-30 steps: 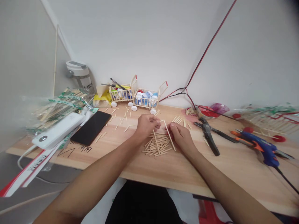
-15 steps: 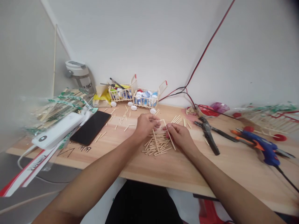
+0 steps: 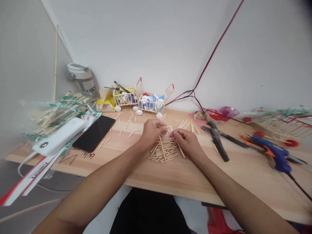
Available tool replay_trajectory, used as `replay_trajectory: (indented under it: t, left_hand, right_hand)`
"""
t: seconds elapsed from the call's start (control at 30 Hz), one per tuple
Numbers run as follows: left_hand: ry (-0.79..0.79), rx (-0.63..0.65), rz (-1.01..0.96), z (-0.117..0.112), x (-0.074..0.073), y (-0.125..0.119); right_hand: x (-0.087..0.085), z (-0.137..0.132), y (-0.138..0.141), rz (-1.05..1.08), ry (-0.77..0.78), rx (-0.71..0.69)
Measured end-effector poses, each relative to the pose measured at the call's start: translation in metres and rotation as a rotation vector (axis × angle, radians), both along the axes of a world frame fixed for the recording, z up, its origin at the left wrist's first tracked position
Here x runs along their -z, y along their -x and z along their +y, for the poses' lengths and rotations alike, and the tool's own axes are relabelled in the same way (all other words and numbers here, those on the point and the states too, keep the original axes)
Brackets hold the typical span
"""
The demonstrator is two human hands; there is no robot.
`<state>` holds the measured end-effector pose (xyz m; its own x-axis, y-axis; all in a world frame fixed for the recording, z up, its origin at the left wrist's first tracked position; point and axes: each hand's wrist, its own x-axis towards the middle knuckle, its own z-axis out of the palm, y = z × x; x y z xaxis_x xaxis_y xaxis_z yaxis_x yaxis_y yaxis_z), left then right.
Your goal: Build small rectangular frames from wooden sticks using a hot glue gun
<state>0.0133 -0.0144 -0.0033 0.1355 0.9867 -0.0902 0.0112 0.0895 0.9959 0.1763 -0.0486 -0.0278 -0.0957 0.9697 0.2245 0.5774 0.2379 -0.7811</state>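
Bright even indoor light, faint soft shadows, wide-angle bending toward edges.

Left forearm and right forearm bare, entering from the lower corners, angled inward and converging toward centre. Left hand back up, fingers curled in, tips gathered toward the thumb. Right hand also back up, turned toward the left, fingertips drawn together in a pinch. Both wrists low, gently bent. Hands just apart, fingertips facing each other, not touching
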Motion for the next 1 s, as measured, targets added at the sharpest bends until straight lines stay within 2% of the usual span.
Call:
replay_trajectory:
  t: [0.63,1.0]
  left_hand:
    - [0.014,0.001,0.011,-0.0034,-0.0005,-0.0003]
    - [0.003,0.005,-0.004,-0.0001,0.0065,-0.0013]
  right_hand:
    - [-0.0028,-0.0035,0.0013,-0.033,-0.037,-0.014]
    - [-0.0032,-0.0036,0.0015,-0.074,-0.045,-0.008]
